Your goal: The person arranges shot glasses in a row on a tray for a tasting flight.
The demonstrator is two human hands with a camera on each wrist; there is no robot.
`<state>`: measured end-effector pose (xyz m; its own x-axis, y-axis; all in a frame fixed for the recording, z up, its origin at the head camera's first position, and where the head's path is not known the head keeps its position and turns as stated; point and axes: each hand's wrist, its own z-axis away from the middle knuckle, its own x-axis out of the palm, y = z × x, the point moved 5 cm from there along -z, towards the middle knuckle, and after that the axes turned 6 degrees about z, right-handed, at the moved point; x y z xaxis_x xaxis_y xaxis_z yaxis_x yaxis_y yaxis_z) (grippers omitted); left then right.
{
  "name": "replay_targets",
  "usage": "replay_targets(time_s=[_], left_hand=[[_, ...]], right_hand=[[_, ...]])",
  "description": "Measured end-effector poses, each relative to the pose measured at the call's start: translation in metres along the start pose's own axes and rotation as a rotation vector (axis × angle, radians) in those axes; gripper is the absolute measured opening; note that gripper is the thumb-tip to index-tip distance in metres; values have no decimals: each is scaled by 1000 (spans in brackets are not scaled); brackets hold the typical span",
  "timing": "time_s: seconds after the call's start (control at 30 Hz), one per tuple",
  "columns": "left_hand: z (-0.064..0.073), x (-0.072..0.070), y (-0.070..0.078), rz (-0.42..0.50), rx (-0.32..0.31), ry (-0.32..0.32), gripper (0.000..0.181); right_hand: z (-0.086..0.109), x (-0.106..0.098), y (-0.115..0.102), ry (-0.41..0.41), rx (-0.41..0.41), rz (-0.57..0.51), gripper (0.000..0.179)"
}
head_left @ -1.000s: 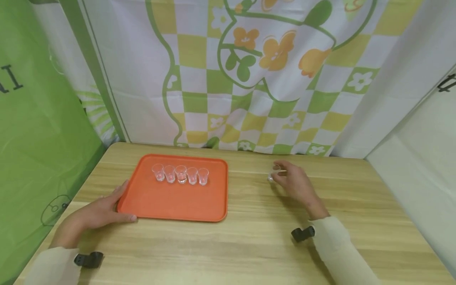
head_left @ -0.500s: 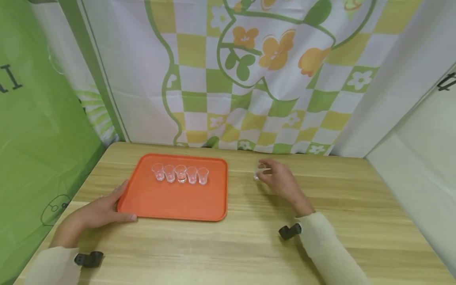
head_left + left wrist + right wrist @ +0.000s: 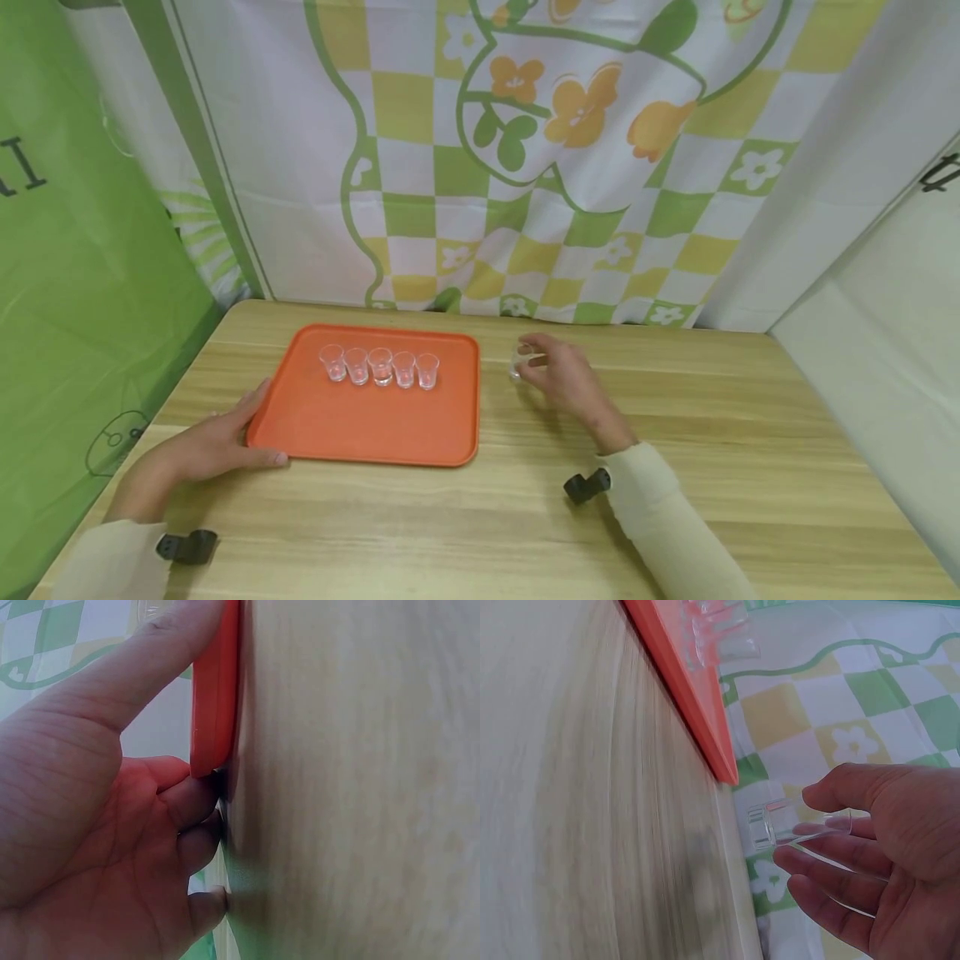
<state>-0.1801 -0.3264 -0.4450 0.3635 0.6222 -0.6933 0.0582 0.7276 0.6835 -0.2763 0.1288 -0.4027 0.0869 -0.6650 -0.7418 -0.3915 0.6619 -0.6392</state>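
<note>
My left hand (image 3: 213,446) grips the near left corner of an orange tray (image 3: 360,433), its thumb along the front edge and fingers along the left side. In the left wrist view those fingers (image 3: 199,844) curl at the tray's rim (image 3: 214,712). Several clear shot glasses (image 3: 382,367) stand upright in a row across the tray's back half. Right of the tray, my right hand (image 3: 566,379) pinches another clear shot glass (image 3: 519,363) between thumb and fingers. In the right wrist view this shot glass (image 3: 776,823) is upright, its base slightly off the table.
The wooden table (image 3: 465,533) extends in front of the tray and to the right. Behind it hangs a checked, flowered curtain (image 3: 525,208). A green sheet (image 3: 82,317) covers the left side, and a pale wall (image 3: 885,333) stands at the right.
My right hand has moved left with its shot glass, from the table's right half to just beside the tray. My left hand, the tray and the row of glasses have stayed put.
</note>
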Motion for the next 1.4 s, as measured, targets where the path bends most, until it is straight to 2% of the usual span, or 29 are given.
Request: replay_targets(time_s=[0.47,0.7,0.87,1.4], left_hand=[[-1,0,-1,-8,-1,1,118],[1,0,1,14,13,-2,118],[1,-1,1,17,11,0,118],[0,0,-1,4,14,6,118]], right_hand=[[-9,21,-18,-43,-10,-46,46],[-14,32,-30,-38,-47,-47,42],[-16,42,-35,-48,-29,-54,41],[-19,62,-49,-88,-37,20,38]])
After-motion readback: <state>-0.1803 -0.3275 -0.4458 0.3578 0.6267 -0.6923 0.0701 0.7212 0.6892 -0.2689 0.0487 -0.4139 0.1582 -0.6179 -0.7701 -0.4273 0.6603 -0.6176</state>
